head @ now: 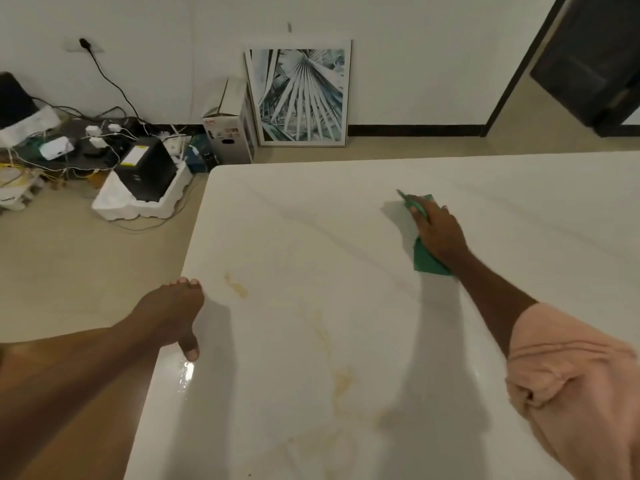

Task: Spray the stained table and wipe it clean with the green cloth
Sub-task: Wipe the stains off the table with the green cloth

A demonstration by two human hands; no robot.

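Bench (346, 237) is the big white marble-look top, and it fills most of my view from about 12 o'clock down to 6. So far I've got my right hand (440, 233) out at roughly 1 o'clock, fingers flat and pressing the green cloth (427, 261) onto the surface, with green poking out both ahead of the fingertips and back under the wrist. My left hand (169, 313) sits at 9 o'clock on the bench's left edge, fingers loose and bracing, holding nothing.

Progress-wise, I'd call it partway. The far patch around the cloth looks clean, but yellowish stains (239, 289) run from near the left edge down through the middle towards 6 o'clock. A wet shine by my left thumb suggests spray has already gone on there. No spray bottle in sight. What's left, I reckon, is dragging the cloth back through that whole near stretch.
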